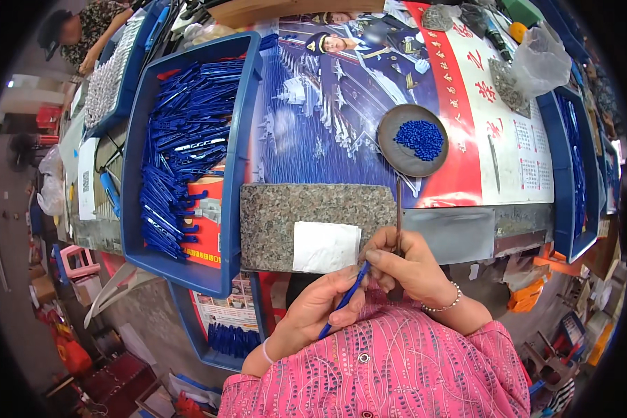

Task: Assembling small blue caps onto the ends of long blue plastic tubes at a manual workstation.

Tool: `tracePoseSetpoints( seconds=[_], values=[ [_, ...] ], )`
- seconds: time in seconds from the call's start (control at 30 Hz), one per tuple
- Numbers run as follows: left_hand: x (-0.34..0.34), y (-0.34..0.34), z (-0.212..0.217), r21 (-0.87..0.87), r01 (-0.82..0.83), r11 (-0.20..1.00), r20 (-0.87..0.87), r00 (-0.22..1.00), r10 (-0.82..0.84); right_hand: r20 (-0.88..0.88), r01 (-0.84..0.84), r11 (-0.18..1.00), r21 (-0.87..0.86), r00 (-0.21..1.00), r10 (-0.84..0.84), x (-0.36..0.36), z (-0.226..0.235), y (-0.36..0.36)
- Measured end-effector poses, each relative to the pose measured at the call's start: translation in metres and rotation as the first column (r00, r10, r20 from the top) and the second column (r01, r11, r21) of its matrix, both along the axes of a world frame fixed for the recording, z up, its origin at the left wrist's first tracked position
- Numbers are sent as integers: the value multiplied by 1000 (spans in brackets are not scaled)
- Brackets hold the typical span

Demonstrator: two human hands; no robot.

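Note:
My left hand (325, 304) is closed around a slim blue plastic piece (348, 296), which slants up to the right. At its upper tip, the thumb and fingers of my right hand (409, 268) are pinched together. A thin dark rod (398, 216) sticks up from my right hand toward a round dark dish (390, 152). Small blue beads (421, 139) lie heaped in that dish. Whatever sits between my right fingertips at the blue tip is too small to make out. Just beyond my hands, folded white paper (325, 246) rests on a speckled stone slab (279, 209).
A blue tray (233, 174) of long blue pieces (188, 132) stands left of the slab. Another tray (209, 355) sits lower down, and a third (561, 174) stands at the right. A poster (327, 90) covers the tabletop. A person (94, 28) is at the far left.

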State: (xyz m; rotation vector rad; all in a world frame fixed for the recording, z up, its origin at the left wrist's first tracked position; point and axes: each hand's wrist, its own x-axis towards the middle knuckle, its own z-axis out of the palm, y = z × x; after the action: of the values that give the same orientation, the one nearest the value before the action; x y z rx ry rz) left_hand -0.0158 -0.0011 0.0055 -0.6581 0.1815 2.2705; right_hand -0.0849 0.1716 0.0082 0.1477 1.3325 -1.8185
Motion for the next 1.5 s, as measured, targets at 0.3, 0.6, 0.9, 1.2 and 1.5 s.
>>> tracePoseSetpoints(
  seconds=[0.3,0.6,0.9,1.2,1.5],
  values=[
    [4,-1,12,-520,-2,854,-304,935,-183,-8,-10,999,-35,1000,10,0,5,-6],
    [10,-1,20,-586,-62,808,-327,930,-166,-1,0,1000,-15,1000,0,3,2,-9],
    [18,-2,18,-586,-84,806,-325,935,-139,1,-6,1000,10,1000,6,6,4,-15],
    [14,-1,19,-535,-74,842,-250,965,-74,158,67,997,-35,986,-61,7,-2,-16],
    [4,5,28,-598,-72,798,-272,955,-117,180,83,984,-159,982,-54,-1,-4,-7]
  ],
)
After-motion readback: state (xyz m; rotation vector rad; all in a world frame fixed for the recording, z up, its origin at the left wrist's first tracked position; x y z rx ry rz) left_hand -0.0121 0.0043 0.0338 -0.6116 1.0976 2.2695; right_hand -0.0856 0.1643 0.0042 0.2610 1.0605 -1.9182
